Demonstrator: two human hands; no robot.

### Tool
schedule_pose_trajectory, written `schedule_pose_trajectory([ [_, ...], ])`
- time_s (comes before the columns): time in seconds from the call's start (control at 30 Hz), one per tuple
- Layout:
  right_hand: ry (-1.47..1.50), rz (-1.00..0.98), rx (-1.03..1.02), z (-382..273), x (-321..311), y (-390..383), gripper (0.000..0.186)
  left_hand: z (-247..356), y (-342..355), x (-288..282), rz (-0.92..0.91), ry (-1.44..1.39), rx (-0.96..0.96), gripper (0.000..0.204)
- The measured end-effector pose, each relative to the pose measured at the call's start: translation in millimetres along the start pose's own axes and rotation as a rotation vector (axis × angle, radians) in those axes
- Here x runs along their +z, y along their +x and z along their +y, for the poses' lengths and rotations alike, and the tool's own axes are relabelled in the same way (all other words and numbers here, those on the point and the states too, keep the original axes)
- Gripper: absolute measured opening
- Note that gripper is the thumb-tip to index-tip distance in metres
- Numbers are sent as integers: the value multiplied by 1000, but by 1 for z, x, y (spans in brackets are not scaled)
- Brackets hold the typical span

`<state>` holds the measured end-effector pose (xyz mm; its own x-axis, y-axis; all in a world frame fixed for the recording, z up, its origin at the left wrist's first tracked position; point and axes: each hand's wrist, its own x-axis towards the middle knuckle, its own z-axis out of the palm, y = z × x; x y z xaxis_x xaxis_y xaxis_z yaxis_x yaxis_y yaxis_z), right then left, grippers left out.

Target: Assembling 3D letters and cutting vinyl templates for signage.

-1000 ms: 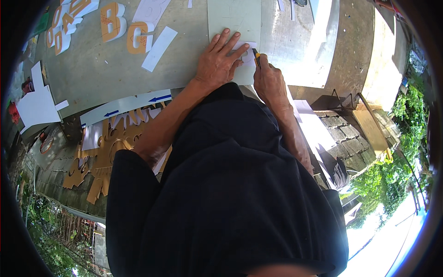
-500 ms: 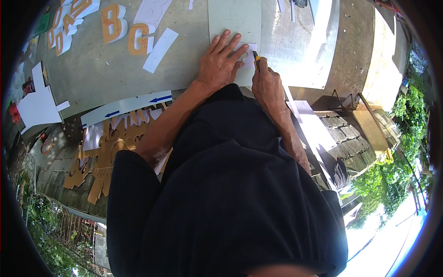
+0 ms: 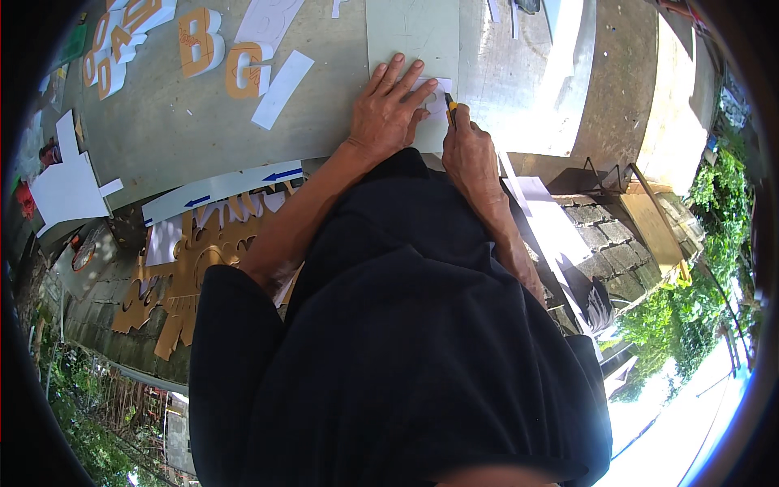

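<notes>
Flat and with fingers spread, my left hand [image 3: 386,107] presses down a small white sheet [image 3: 439,104], which it partly covers. My right hand [image 3: 468,146] grips a yellow and black utility knife [image 3: 451,109]. The blade end meets the right part of the white sheet, close to my left fingertips. Beneath the sheet lies a pale grey-green board [image 3: 406,32] on the table. Whatever cut line the blade follows is too small to make out.
Thick cut-out letters [image 3: 200,42] with tan faces stand at the table's far left, beside a white strip [image 3: 282,89]. Brown cut scraps [image 3: 203,268] lie below the table edge on the left. White strips [image 3: 552,219] lean at the right, near a wooden board [image 3: 653,231].
My right hand and the knife have shifted very slightly toward me and to the left. My left hand stays in place on the sheet.
</notes>
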<state>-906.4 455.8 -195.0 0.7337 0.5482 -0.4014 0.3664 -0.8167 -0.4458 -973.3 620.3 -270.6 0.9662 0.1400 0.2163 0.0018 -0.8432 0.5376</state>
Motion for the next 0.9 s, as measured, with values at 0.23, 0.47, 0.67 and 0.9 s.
schedule_pose_trajectory([
  [0.23, 9, -2, -10, 2, 2, -4, 34, 0, 0, 1, 7, -5, -3, 49],
  [0.47, 13, -14, -17, 4, 3, -8, 36, 0, -1, 1, 7, -11, -6, 47],
  [0.67, 16, -12, -8, 3, 4, -9, 33, 1, 0, 1, 15, -19, -11, 46],
  [0.9, 35, -4, -22, 4, 5, -10, 30, 1, 0, 1, 20, -30, -14, 46],
])
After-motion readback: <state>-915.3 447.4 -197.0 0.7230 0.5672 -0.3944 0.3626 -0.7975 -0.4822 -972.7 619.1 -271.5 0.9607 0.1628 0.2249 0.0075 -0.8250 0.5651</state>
